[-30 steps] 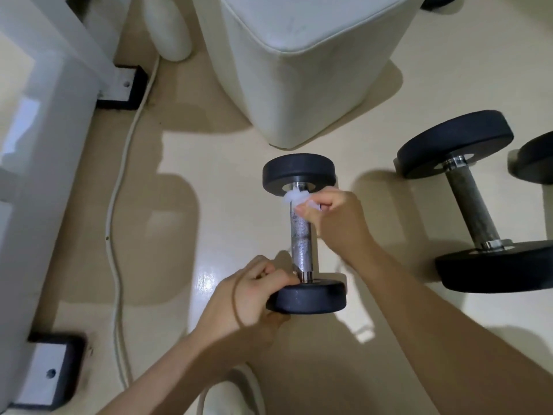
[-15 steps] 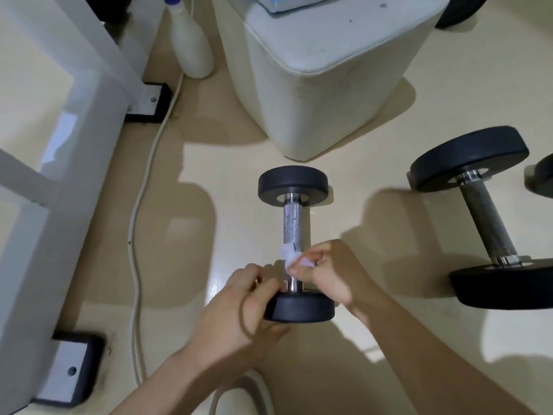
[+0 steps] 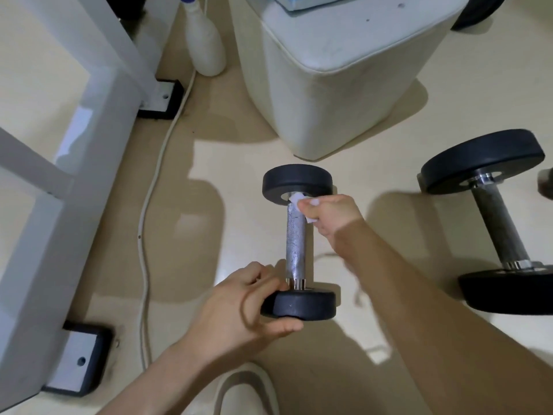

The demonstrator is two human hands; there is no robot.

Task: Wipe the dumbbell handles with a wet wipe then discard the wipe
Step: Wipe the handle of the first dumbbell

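Note:
A small dumbbell with black end weights and a knurled metal handle lies on the cream floor, one end pointing away from me. My left hand grips its near weight. My right hand pinches a white wet wipe against the far end of the handle, just below the far weight. A larger dumbbell with a duller, darker handle lies to the right, untouched.
A white padded box stands behind the small dumbbell. A white spray bottle is at the back. A white metal frame with black feet fills the left; a white cable runs beside it. My shoe shows below.
My right hand slid the wipe from the far end of the handle down to the near end, then back up to the far end. The left hand kept its hold.

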